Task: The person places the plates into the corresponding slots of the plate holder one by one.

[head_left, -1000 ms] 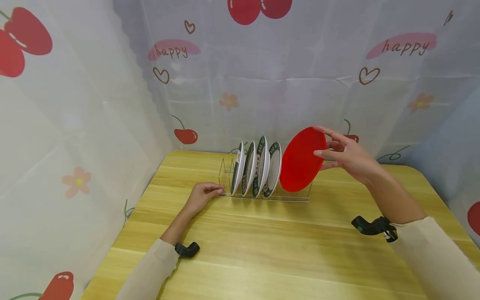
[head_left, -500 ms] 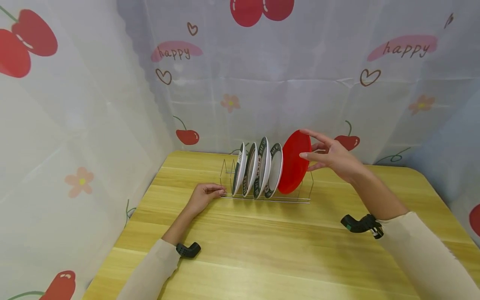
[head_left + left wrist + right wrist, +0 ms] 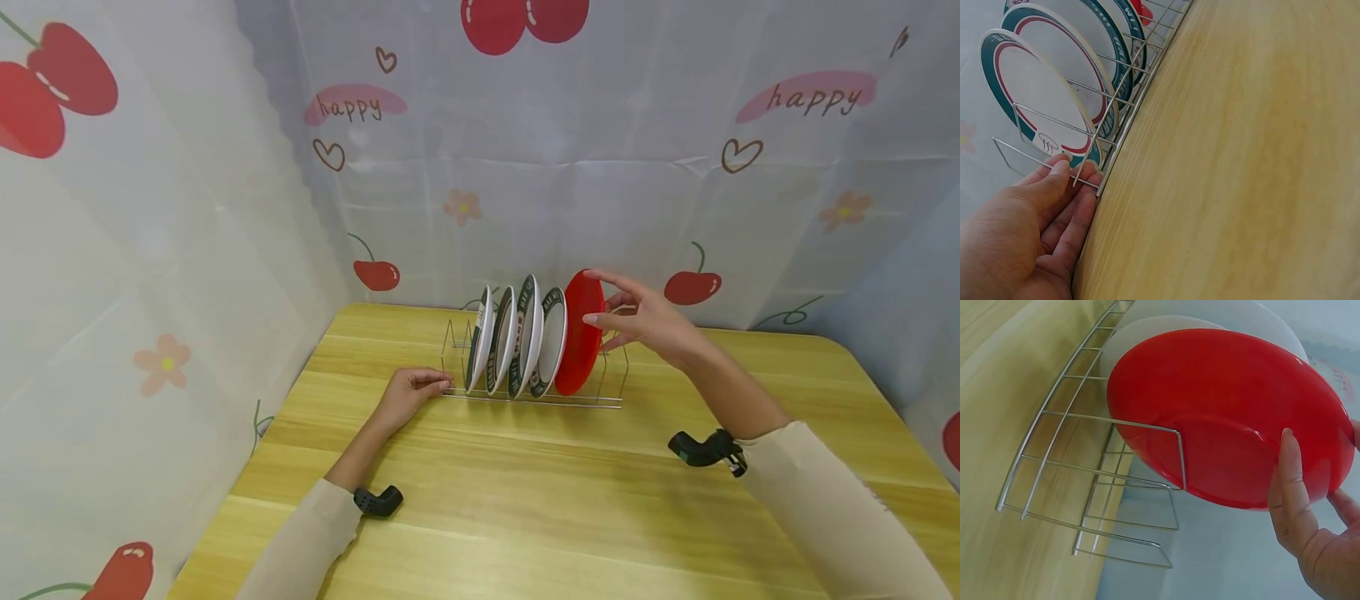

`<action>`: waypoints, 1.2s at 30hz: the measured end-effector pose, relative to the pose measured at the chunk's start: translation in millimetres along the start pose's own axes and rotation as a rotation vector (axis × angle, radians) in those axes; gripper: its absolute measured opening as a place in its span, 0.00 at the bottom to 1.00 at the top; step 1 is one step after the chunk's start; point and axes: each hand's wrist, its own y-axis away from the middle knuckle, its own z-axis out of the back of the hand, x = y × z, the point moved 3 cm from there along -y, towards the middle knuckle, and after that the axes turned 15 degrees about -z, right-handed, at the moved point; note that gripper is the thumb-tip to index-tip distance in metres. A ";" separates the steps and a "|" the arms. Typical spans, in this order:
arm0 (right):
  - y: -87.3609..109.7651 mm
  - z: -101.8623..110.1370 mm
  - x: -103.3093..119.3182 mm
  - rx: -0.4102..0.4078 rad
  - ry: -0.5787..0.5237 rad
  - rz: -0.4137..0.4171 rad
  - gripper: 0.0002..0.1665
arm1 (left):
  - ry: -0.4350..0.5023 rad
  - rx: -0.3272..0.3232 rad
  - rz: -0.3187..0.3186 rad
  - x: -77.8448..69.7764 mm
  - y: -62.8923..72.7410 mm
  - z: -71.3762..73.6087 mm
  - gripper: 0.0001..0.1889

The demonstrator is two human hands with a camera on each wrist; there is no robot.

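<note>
A wire dish rack (image 3: 577, 403) stands near the back of the table, with several white plates (image 3: 555, 333) with dark green patterned rims upright in its left and middle slots. To their right a red plate (image 3: 581, 333) stands nearly upright between the wires, and my right hand (image 3: 647, 321) grips its upper right edge. In the right wrist view the fingers (image 3: 1292, 481) spread over the back of the red plate (image 3: 1222, 406). My left hand (image 3: 405, 396) pinches the rack's left front corner, close below the leftmost plate (image 3: 1035, 94) in the left wrist view.
The wooden table (image 3: 480, 500) reaches from the rack toward the person. A pale curtain (image 3: 525, 200) printed with cherries and hearts hangs behind and along the left side. The rack's wire dividers (image 3: 1179, 459) stick up right of the red plate.
My right hand has moved left and slightly down with the red plate, which has turned more edge-on and now stands closer to the white plates. The left hand keeps its place on the rack.
</note>
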 end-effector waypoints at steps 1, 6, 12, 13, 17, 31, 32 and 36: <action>-1.1 -0.3 -1.2 0.000 0.004 0.002 0.44 | -0.002 -0.001 -0.002 0.0 -0.2 0.0 0.10; -5.0 -1.2 -6.7 0.012 -0.004 0.011 0.44 | -0.007 0.000 -0.010 1.1 -0.3 -0.3 0.10; -9.7 -4.3 -10.2 0.024 -0.021 0.005 0.43 | -0.015 0.003 -0.013 1.8 -0.2 -0.1 0.10; -10.2 -4.9 -10.8 0.025 -0.022 0.003 0.43 | -0.018 0.005 -0.013 1.9 -0.4 -0.1 0.11; -11.7 -7.3 -12.9 0.028 -0.026 0.002 0.42 | -0.014 0.005 -0.011 2.0 -1.3 -0.5 0.11; -13.4 -5.0 -16.9 0.027 -0.028 0.004 0.44 | -0.009 0.000 -0.014 -1.5 -1.5 -0.2 0.11; -13.3 -4.9 -17.6 0.020 -0.022 0.005 0.44 | -0.005 0.001 -0.012 -1.3 -1.3 -0.1 0.11; -10.7 -5.7 -19.8 0.000 0.006 0.025 0.44 | -0.010 0.008 -0.018 -0.4 -1.0 -0.7 0.12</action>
